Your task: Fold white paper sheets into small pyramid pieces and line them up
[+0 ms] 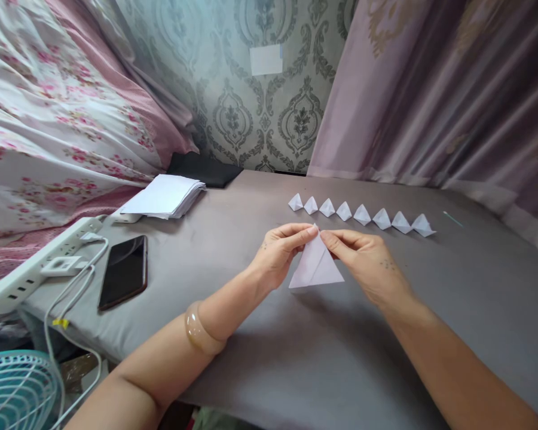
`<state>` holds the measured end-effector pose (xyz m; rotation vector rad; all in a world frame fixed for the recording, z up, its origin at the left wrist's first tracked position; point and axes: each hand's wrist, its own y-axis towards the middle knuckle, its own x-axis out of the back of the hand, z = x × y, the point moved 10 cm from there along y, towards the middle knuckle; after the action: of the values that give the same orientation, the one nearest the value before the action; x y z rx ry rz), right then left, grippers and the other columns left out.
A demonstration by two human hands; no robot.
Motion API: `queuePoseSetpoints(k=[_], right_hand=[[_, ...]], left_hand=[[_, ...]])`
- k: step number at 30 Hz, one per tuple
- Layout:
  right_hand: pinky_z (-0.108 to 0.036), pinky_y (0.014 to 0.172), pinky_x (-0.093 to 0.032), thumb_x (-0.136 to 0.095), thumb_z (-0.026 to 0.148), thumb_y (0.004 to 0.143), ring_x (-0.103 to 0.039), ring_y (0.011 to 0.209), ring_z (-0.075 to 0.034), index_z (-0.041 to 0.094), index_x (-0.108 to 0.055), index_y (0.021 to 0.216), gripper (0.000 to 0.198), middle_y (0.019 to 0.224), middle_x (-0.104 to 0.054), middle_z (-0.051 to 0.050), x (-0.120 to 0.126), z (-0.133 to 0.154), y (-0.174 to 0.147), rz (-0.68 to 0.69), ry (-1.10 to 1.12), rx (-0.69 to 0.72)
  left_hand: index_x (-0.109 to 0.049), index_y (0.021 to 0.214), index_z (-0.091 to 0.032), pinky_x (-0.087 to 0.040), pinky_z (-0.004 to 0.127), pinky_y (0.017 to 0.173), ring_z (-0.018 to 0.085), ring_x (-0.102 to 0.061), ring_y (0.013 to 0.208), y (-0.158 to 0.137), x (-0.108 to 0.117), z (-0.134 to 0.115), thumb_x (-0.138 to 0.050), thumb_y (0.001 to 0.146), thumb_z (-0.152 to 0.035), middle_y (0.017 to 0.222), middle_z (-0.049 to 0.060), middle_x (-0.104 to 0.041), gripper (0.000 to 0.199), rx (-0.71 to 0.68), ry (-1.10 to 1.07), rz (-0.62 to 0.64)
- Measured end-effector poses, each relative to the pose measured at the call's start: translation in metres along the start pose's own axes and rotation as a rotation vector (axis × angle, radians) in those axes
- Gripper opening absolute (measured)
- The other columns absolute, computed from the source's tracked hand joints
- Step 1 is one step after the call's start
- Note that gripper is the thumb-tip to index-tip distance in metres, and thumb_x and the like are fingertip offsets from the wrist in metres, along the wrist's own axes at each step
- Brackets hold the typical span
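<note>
At mid-frame, the person's left hand [278,254] pinches a folded paper triangle [316,267] near its top, thumb against fingers; the right hand [367,260] pinches its right edge. Beyond, right of centre, eight small paper folds [361,214] form a row.

The left hand [275,254] and the right hand [366,255] almost meet out front, each thumb pinching against bent fingers [291,229]; the bare forearms [457,355] slant inward from either side.
</note>
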<state>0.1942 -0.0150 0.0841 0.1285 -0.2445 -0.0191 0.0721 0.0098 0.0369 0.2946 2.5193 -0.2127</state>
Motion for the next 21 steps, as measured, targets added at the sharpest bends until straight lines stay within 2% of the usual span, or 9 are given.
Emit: queuePoseSetpoints(k=[5, 9, 13, 15, 17, 19, 21], right_hand=[[-0.034, 0.07, -0.057, -0.073, 0.042, 0.074, -0.07, 0.078, -0.023, 0.026, -0.077, 0.086, 0.021, 0.081, -0.075, -0.002, 0.001, 0.005, -0.001, -0.042, -0.039, 0.045], [-0.032, 0.066, -0.055, -0.066, 0.042, 0.08, -0.069, 0.074, -0.02, 0.022, -0.075, 0.09, 0.024, 0.082, -0.075, -0.004, 0.001, 0.007, 0.0, -0.048, -0.186, 0.092], [-0.03, 0.063, -0.048, -0.056, 0.033, 0.087, -0.065, 0.073, -0.018, 0.023, -0.071, 0.087, 0.018, 0.083, -0.072, -0.003, 0.001, 0.026, -0.004, -0.035, -0.53, 0.317], [-0.03, 0.063, -0.045, -0.053, 0.029, 0.088, -0.063, 0.075, -0.018, 0.023, -0.069, 0.085, 0.018, 0.082, -0.07, -0.003, -0.004, 0.037, -0.01, -0.004, -0.684, 0.439], [-0.03, 0.064, -0.044, -0.051, 0.026, 0.088, -0.062, 0.078, -0.018, 0.023, -0.068, 0.085, 0.018, 0.081, -0.068, -0.004, -0.008, 0.043, -0.016, 0.029, -0.776, 0.504], [-0.03, 0.065, -0.043, -0.052, 0.025, 0.087, -0.061, 0.078, -0.018, 0.023, -0.068, 0.084, 0.016, 0.081, -0.067, -0.004, -0.01, 0.047, -0.018, 0.046, -0.79, 0.502], [-0.03, 0.065, -0.044, -0.055, 0.026, 0.084, -0.061, 0.075, -0.017, 0.023, -0.068, 0.08, 0.013, 0.079, -0.067, -0.002, -0.008, 0.045, -0.016, 0.05, -0.71, 0.426]], left_hand=[[-0.074, 0.072, -0.016, -0.04, 0.025, 0.068, 0.009, -0.053, 0.067, -0.001, 0.002, -0.004, -0.084, 0.062, -0.029, 0.072, 0.001, -0.067, 0.019, -0.051, 0.045, -0.021], [-0.072, 0.074, -0.015, -0.041, 0.024, 0.069, 0.009, -0.054, 0.067, 0.0, 0.0, -0.01, -0.081, 0.066, -0.032, 0.073, 0.001, -0.066, 0.021, -0.127, 0.146, 0.021], [-0.07, 0.08, -0.015, -0.043, 0.026, 0.07, 0.012, -0.057, 0.071, -0.003, -0.01, -0.025, -0.078, 0.07, -0.032, 0.076, 0.003, -0.067, 0.022, -0.267, 0.395, 0.122], [-0.071, 0.081, -0.015, -0.044, 0.026, 0.07, 0.013, -0.057, 0.071, -0.009, -0.016, -0.035, -0.074, 0.073, -0.029, 0.075, 0.004, -0.067, 0.016, -0.348, 0.581, 0.155], [-0.071, 0.079, -0.016, -0.044, 0.026, 0.07, 0.013, -0.057, 0.07, -0.015, -0.022, -0.043, -0.069, 0.075, -0.025, 0.073, 0.003, -0.067, 0.01, -0.432, 0.753, 0.172], [-0.071, 0.077, -0.017, -0.044, 0.026, 0.071, 0.013, -0.058, 0.069, -0.021, -0.026, -0.049, -0.066, 0.075, -0.021, 0.071, 0.002, -0.067, 0.007, -0.487, 0.847, 0.18], [-0.071, 0.075, -0.017, -0.045, 0.026, 0.069, 0.013, -0.057, 0.069, -0.023, -0.026, -0.051, -0.065, 0.075, -0.021, 0.071, 0.003, -0.067, 0.007, -0.493, 0.868, 0.181]])
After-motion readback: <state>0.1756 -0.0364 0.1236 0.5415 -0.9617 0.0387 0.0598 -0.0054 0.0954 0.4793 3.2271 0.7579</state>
